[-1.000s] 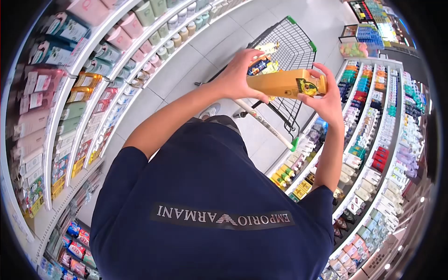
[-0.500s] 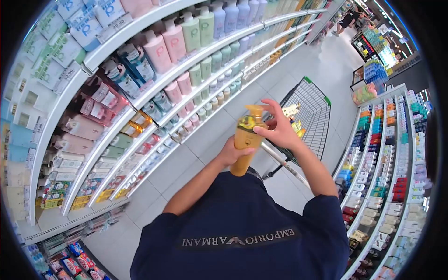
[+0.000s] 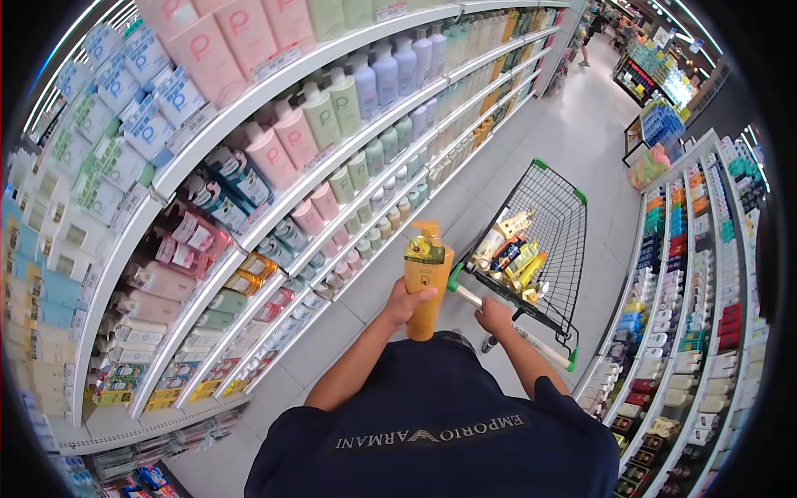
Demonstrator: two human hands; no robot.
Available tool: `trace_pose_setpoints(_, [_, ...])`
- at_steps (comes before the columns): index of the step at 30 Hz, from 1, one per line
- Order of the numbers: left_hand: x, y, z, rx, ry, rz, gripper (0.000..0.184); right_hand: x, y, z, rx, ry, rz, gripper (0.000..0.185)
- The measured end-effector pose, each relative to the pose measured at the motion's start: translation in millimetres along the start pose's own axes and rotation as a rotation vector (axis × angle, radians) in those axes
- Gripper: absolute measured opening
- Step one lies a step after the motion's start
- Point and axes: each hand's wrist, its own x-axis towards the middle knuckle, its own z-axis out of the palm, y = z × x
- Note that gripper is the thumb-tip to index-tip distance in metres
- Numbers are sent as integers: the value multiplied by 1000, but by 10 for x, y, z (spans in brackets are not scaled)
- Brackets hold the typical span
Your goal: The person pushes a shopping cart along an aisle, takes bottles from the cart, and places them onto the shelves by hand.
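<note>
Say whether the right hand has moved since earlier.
Yes: judged against the shopping cart, the right hand has moved away from the yellow pump bottle and onto the cart's handle.

I watch from one head-worn camera, aimed forward and down; the dark shirt (image 3: 432, 465) is nearest, this side of the shopping cart (image 3: 552, 222); my wide, round-edged view takes in shelves (image 3: 249, 95) either side of the cart and floor (image 3: 573, 116) beyond it.
</note>
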Motion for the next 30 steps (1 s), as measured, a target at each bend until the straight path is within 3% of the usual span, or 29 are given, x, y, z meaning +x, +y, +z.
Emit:
trace_pose_setpoints(4, [252, -111, 304, 36, -50, -14, 37, 84, 86, -104, -43, 3, 13, 31])
trace_pose_setpoints(9, [572, -188, 714, 104, -106, -49, 37, 393, 273, -173, 38, -57, 38, 32])
trace_pose_setpoints(15, [993, -374, 1265, 161, -65, -47, 34, 753, 723, -306, 198, -37, -170, 34])
trace_pose_setpoints(17, [1121, -459, 1431, 106, -61, -61, 35, 777, 929, -321, 279, 137, -268, 35])
trace_pose_setpoints(19, [1277, -580, 1546, 120, -60, -57, 35, 654, 1088, -594, 268, 118, -213, 37])
trace_pose_setpoints(21, [1419, -704, 1683, 126, -66, -64, 35, 646, 1365, -625, 189, -66, 34, 33])
trace_pose_setpoints(30, [1983, -1089, 2248, 51, -63, -174, 33, 1206, 1867, -806, 156, -5, -128, 31])
